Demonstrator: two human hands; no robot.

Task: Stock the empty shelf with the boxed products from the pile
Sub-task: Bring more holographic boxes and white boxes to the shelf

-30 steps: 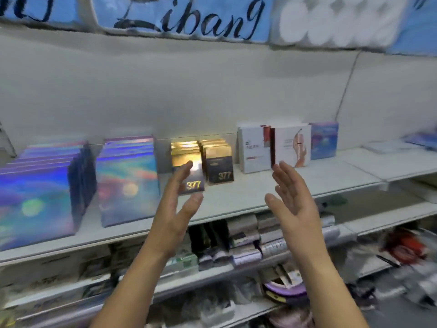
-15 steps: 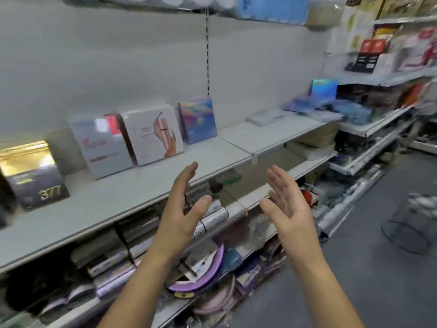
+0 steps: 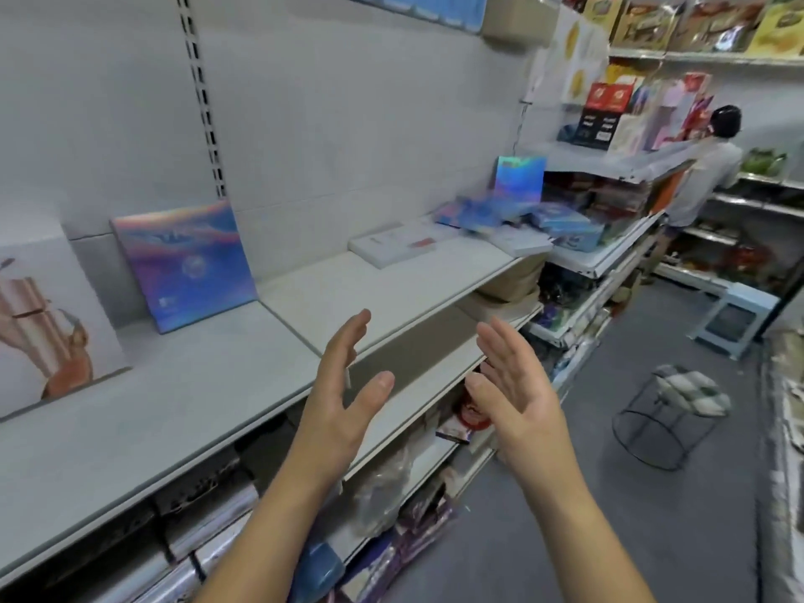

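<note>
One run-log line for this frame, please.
left hand: open, empty | right hand: open, empty | box pile: far end of shelf | step: no box picked up yet

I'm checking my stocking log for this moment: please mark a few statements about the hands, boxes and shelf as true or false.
1. The left hand and right hand hold nothing. True.
2. The iridescent blue-purple square box lies flat on the white metal shelf. False: it stands on edge, leaning on the back panel.
3. A flat white box lies on that shelf, further right. True.
4. The round wire-frame stool stands on the shelf. False: it stands on the grey floor.
</note>
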